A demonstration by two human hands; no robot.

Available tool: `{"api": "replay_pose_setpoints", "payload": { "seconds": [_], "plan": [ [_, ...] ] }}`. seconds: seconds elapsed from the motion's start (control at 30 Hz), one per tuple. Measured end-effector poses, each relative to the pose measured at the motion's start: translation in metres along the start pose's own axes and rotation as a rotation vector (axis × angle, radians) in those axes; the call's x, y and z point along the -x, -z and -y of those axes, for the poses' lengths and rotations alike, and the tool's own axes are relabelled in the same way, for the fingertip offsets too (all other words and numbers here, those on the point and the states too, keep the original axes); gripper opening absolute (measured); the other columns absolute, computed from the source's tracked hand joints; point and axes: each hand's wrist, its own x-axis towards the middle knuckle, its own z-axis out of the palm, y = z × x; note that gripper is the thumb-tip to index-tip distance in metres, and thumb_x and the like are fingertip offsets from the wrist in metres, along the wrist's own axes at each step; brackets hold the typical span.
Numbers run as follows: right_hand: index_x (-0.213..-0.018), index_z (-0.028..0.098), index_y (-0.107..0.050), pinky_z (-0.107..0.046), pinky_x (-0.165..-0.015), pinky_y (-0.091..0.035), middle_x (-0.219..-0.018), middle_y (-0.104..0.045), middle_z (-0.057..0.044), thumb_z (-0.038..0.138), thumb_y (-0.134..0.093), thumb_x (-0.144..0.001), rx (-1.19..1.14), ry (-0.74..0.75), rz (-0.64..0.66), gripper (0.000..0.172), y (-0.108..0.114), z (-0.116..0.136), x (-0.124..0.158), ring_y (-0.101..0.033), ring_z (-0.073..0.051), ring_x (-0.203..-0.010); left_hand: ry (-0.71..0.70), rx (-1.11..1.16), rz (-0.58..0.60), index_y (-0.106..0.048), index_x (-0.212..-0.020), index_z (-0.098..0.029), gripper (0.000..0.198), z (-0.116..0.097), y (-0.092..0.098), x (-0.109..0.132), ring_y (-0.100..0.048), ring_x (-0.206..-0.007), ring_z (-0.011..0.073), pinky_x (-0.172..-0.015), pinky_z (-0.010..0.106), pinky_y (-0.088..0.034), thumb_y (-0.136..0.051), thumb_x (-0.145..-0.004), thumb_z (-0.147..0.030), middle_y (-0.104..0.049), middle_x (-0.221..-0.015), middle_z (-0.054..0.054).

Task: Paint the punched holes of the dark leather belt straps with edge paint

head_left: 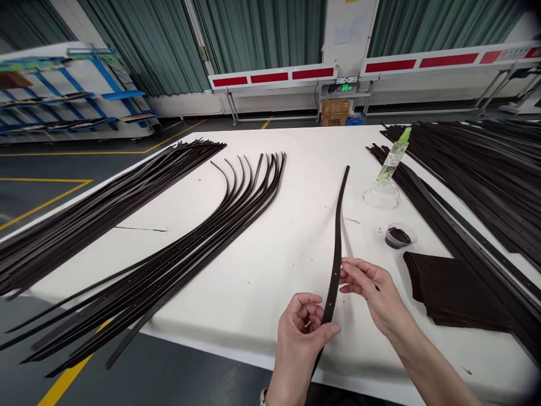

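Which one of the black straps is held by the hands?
The single strap lying alone: the left hand grips its near end, the right hand touches it. The others lie untouched in bundles.

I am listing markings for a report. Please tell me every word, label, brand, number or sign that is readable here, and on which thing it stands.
"KARL" on the cardboard box by the far wall; smaller print below is unreadable.
Green sign above the box: too small to read.
Label on the clear bottle: blurred.
Papers on the white pillar: blurred.
Dark strap in the left hand: no text seen.
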Motion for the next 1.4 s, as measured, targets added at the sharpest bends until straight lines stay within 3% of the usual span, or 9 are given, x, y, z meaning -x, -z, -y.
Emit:
{"api": "replay_pose_setpoints", "payload": {
  "seconds": [0.2,0.3,0.4,0.53,0.7,0.9,1.13,1.4],
  "plan": [
    [-0.090,0.015,-0.068,-0.028,-0.067,-0.052,-0.088,-0.065,-0.008,0.049,-0.068,-0.080,0.051,0.035,0.022,0.035,0.000,0.007,0.002,-0.060,-0.018,-0.082,-0.001,-0.024,0.029,-0.064,-0.085,-0.018,0.031,0.002,0.003,-0.008,-0.046,-0.065,0.0095,-0.061,0.021,-0.038,-0.083,-0.061,-0.022,-0.057,-0.071,-0.003],
    [-0.087,0.018,-0.067,-0.027,-0.069,-0.048,-0.083,-0.063,-0.004,0.047,-0.069,-0.079,0.101,0.067,0.017,0.031,0.000,0.009,0.004,-0.056,-0.015,-0.078,0.005,-0.095,0.062,-0.066,-0.078,-0.017,0.027,0.011,0.011,-0.015,-0.042,-0.060,0.0084,-0.057,0.020,-0.034,-0.084,-0.061,-0.025,-0.053,-0.063,-0.004],
    [-0.083,0.019,-0.065,-0.026,-0.070,-0.044,-0.079,-0.059,-0.001,0.047,-0.067,-0.081,0.178,0.109,0.043,0.028,0.002,0.009,0.008,-0.051,-0.013,-0.072,0.004,-0.135,0.099,-0.067,-0.075,-0.017,0.023,0.019,0.019,-0.021,-0.047,-0.064,0.0105,-0.061,0.022,-0.037,-0.083,-0.063,-0.029,-0.056,-0.066,-0.003],
    [-0.079,0.020,-0.060,-0.024,-0.065,-0.039,-0.071,-0.051,0.002,0.049,-0.059,-0.086,0.313,0.180,0.079,0.030,0.003,0.013,0.013,-0.045,-0.012,-0.069,0.019,-0.175,0.171,-0.072,-0.083,-0.017,0.021,0.012,0.019,-0.020,-0.057,-0.076,0.0166,-0.072,0.026,-0.043,-0.076,-0.073,-0.035,-0.068,-0.079,0.004],
    [-0.077,0.020,-0.055,-0.023,-0.063,-0.039,-0.070,-0.050,0.002,0.050,-0.055,-0.088,0.299,0.163,0.141,0.032,0.006,0.022,0.018,-0.046,-0.013,-0.066,0.088,-0.048,0.276,-0.074,-0.102,-0.016,0.035,-0.009,0.004,-0.021,-0.062,-0.079,0.0192,-0.080,0.032,-0.048,-0.064,-0.084,-0.044,-0.073,-0.091,0.011],
    [-0.082,0.021,-0.054,-0.026,-0.070,-0.043,-0.075,-0.053,0.000,0.047,-0.053,-0.091,0.239,0.120,0.222,0.028,0.018,0.017,0.020,-0.050,-0.014,-0.073,0.171,0.130,0.353,-0.076,-0.092,-0.014,0.024,-0.009,-0.005,-0.029,-0.059,-0.070,0.0135,-0.077,0.028,-0.046,-0.074,-0.077,-0.033,-0.071,-0.086,0.008],
    [-0.084,0.020,-0.054,-0.028,-0.073,-0.045,-0.077,-0.055,0.000,0.051,-0.053,-0.089,0.250,0.077,0.213,0.031,0.019,0.016,0.020,-0.052,-0.016,-0.076,0.181,0.211,0.320,-0.077,-0.089,-0.015,0.020,-0.002,-0.006,-0.034,-0.058,-0.071,0.0131,-0.076,0.027,-0.044,-0.079,-0.072,-0.025,-0.071,-0.083,0.006],
    [-0.079,0.021,-0.052,-0.024,-0.063,-0.044,-0.071,-0.052,0.002,0.052,-0.055,-0.087,0.193,0.063,0.175,0.032,0.013,0.020,0.021,-0.051,-0.013,-0.066,0.197,0.229,0.341,-0.075,-0.088,-0.014,0.019,-0.002,-0.010,-0.031,-0.058,-0.071,0.0120,-0.075,0.027,-0.044,-0.079,-0.073,-0.024,-0.070,-0.085,0.006]
  ]
}}
